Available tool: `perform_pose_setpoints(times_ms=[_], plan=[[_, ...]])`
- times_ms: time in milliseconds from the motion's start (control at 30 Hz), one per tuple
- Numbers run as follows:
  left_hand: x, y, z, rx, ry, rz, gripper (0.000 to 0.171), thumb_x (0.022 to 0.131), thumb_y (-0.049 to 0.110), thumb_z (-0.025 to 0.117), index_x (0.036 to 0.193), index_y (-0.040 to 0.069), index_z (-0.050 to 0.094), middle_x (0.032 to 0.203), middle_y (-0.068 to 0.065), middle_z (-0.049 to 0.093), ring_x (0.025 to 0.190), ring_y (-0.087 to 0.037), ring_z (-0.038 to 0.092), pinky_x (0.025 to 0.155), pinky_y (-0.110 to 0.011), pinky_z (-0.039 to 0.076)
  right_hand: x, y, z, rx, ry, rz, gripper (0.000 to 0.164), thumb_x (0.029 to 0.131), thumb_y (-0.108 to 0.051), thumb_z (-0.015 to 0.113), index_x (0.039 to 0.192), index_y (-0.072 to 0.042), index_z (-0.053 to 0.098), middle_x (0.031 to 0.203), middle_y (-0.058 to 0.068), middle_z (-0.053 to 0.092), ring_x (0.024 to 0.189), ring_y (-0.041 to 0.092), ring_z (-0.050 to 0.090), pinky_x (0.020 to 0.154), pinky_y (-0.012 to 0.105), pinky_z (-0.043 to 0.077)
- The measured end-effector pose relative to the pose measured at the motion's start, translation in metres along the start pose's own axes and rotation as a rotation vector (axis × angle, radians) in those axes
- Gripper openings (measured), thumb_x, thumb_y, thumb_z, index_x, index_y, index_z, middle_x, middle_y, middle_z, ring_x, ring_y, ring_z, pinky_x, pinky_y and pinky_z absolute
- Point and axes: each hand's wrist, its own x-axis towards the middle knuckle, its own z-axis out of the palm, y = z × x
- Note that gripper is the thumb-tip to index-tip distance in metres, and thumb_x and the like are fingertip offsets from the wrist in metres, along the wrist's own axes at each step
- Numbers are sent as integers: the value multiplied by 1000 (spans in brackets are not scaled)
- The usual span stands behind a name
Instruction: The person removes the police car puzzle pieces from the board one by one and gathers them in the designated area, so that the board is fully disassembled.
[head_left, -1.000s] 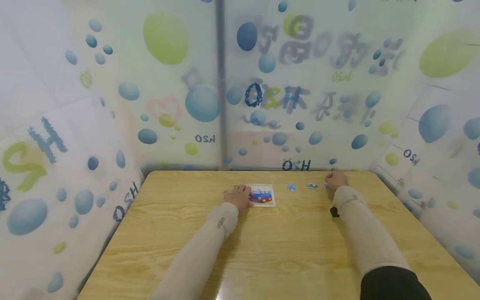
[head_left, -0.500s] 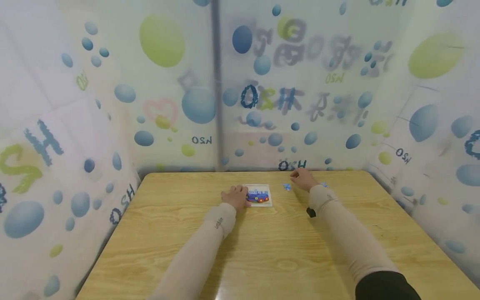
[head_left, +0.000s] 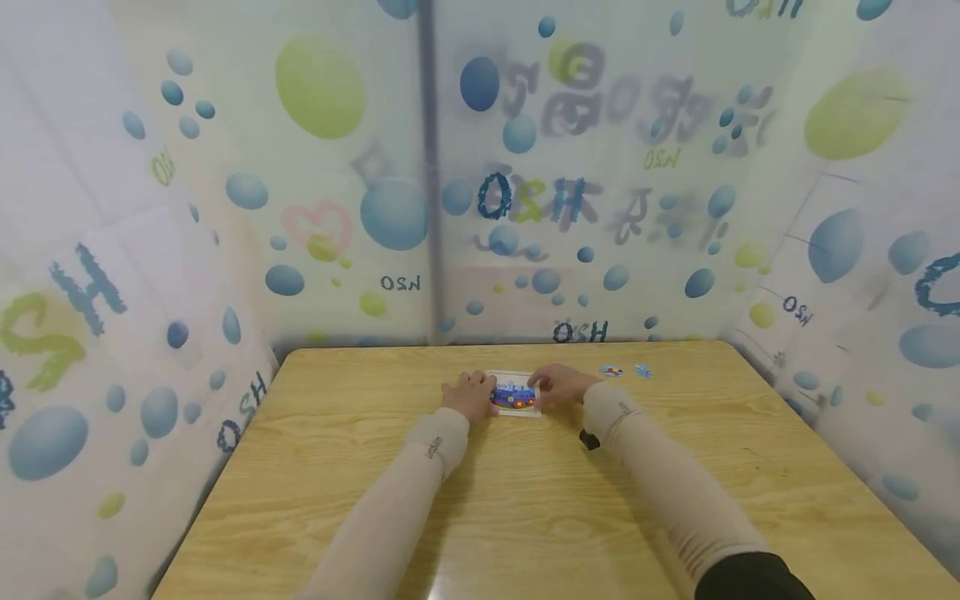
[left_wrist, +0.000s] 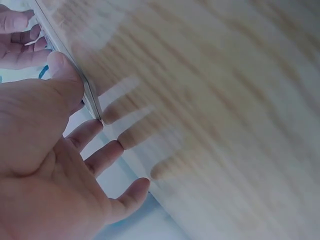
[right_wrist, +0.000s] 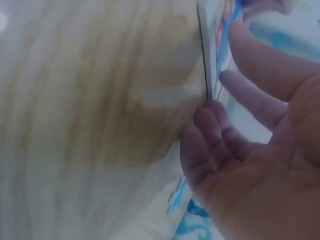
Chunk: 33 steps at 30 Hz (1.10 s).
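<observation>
A jigsaw puzzle board [head_left: 513,396] with a pale frame and a blue vehicle picture lies near the back of the table. My left hand [head_left: 468,395] holds its left side, the thumb [left_wrist: 61,67] at the near edge and several fingertips reaching the tabletop. My right hand [head_left: 564,386] is at the board's right edge. In the right wrist view, the right thumb and index finger [right_wrist: 250,95] stand apart over the board, with no loose piece visible between them. Two loose puzzle pieces lie to the right: a multicoloured one [head_left: 611,370] and a blue one [head_left: 642,371].
The wood-grain table [head_left: 480,500] meets a patterned fabric wall [head_left: 397,308] at its back edge, with more patterned walls at both sides. A small dark object [head_left: 589,440] is at my right wrist.
My right hand has moved left from the rightmost piece, past the others, to the board. The piece nearest the board is out of sight now. My left hand stays at the board.
</observation>
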Motion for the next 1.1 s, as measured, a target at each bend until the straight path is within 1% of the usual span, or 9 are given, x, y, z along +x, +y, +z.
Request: perform_pose_setpoints(times_ms=[67,167,300,433,600,733,867,933,1100], plan=[[0,0,-1,11,1,4,61,95,49,62,147,21,48,151,-6,45,133,-29,43,103,-67,40,2,-2,6,-67,14,33,53,88,-24,82,134,-7,61,122,12,59,111,26,56,103,47,47],[2,-2,2,26,13,9,64,95,51,62,148,19,48,152,-6,46,134,-29,44,103,-67,41,3,-6,13,-158,36,49,60,85,-30,85,135,-7,59,119,12,56,106,24,56,100,45,49],[4,-4,6,13,42,3,64,92,53,65,144,18,50,147,-5,51,130,-28,48,101,-65,43,2,-9,18,-206,64,64,60,85,-32,85,133,-8,58,114,10,52,101,22,53,97,42,49],[4,-7,9,10,54,13,63,91,54,65,144,23,50,143,-3,54,124,-27,50,99,-64,45,-1,-11,19,-214,80,48,59,84,-30,85,131,-6,59,112,10,53,100,22,53,96,41,50],[3,-8,11,42,45,57,56,93,53,62,146,36,50,135,-1,53,118,-25,49,93,-62,48,-5,-13,19,-213,74,21,59,84,-29,85,132,-5,59,113,11,53,100,23,54,95,42,50],[3,-8,11,53,56,81,51,94,53,62,141,37,56,129,-1,53,114,-24,49,91,-62,48,-5,-12,19,-172,76,48,55,87,-28,82,133,-6,60,115,10,53,103,22,54,97,42,50],[4,-8,11,64,52,80,48,94,53,61,140,37,58,132,-2,53,116,-25,49,92,-63,48,-3,-12,20,-87,100,42,39,95,-16,73,129,-1,62,115,13,58,106,26,57,97,44,50],[3,-7,9,65,41,72,48,94,52,61,139,38,58,133,-3,52,117,-26,48,93,-64,47,-2,-13,21,-59,124,39,33,96,-10,70,126,2,63,114,14,60,106,27,58,97,45,50],[0,-3,1,54,12,60,45,94,50,63,137,37,58,132,-5,52,119,-28,49,94,-65,47,1,-18,24,-92,170,84,29,95,-9,71,121,1,62,108,14,57,99,26,55,92,42,49]])
